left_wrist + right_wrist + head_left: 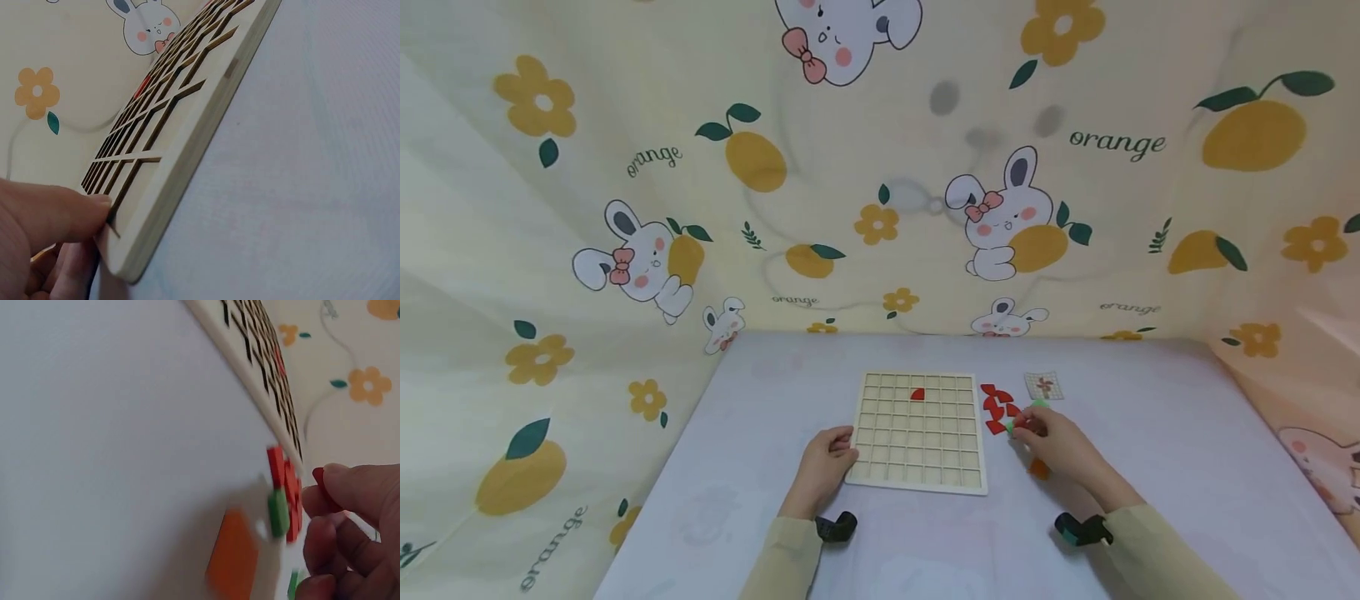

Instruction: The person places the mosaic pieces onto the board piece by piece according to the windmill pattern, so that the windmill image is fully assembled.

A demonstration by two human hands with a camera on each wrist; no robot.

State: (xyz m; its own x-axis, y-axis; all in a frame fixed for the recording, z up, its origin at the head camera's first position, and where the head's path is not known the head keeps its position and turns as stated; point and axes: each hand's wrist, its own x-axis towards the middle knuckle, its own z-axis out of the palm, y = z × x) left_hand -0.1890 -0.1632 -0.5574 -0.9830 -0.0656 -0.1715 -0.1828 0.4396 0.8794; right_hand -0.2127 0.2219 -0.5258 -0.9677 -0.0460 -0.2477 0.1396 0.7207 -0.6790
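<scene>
Right hand: the right hand pinches a red piece between thumb and fingertips, just beside the heap of red pieces.
Left hand: the left hand grips the near left corner of the wooden grid board, thumb on top and fingers curled under the edge.
Board: it lies flat on the table between the 2 hands, with 1 red quarter-round piece in a cell near its far edge.
Around the grip: a green piece touches the red heap just left of the right hand's fingers; an orange piece lies close under that hand; a small pattern card lies just beyond it.
In the way: nothing lies between the right hand and the board.
Writing: "orange" is printed repeatedly on the backdrop cloth.
</scene>
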